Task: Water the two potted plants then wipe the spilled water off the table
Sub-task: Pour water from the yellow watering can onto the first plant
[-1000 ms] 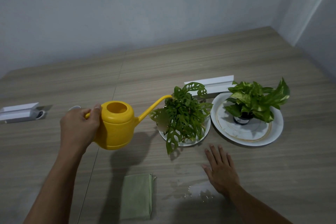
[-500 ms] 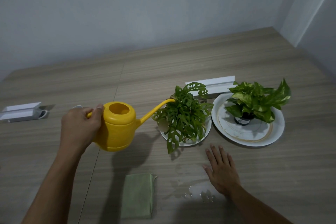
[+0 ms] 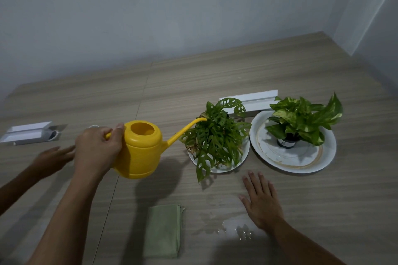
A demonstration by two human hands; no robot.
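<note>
Head view. Table (image 3: 258, 75) runs back to the wall; far half bare, right side meets the corner of the room. A white channel piece (image 3: 249, 101) lies behind the plants, another (image 3: 28, 132) near the left edge.

Writing: dark pot (image 3: 287, 142) carries a pale label, too small to read.

Left hand (image 3: 97, 148) is closed around the handle of the yellow watering can (image 3: 140, 150), held above the table; spout tip touches the leaves of the holed-leaf plant (image 3: 217, 137) on its white plate (image 3: 241, 161). Variegated plant (image 3: 303, 118) on the larger plate (image 3: 323, 157), just beside.

Right hand (image 3: 261, 200) flat, fingers spread, on the table near the front of the small plate. Spilled water (image 3: 234, 228) just left of its wrist; folded green cloth (image 3: 164, 230) further left.

Another person's hand (image 3: 53, 157), open, far left.
</note>
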